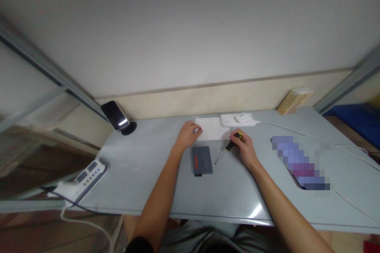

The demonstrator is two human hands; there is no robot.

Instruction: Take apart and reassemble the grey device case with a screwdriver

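My right hand (245, 147) is closed round the black and yellow handle of a screwdriver (229, 145). Its metal shaft slants down to the left, and the tip is beside a dark grey flat rectangular device (203, 159) with orange marking. That device lies on the table, a small black part jutting from its near edge. My left hand (189, 133) is at the left edge of a white sheet (212, 129), thumb and fingers pinched together. Something small and greyish shows at those fingertips, too small to name.
Behind the sheet lies a white power strip (234, 119) with a plug and cable. A phone on a stand (115, 115) is at the back left, a white socket unit (86, 180) at the left edge. A blurred-out phone (299, 162) and a yellowish box (293, 101) are on the right.
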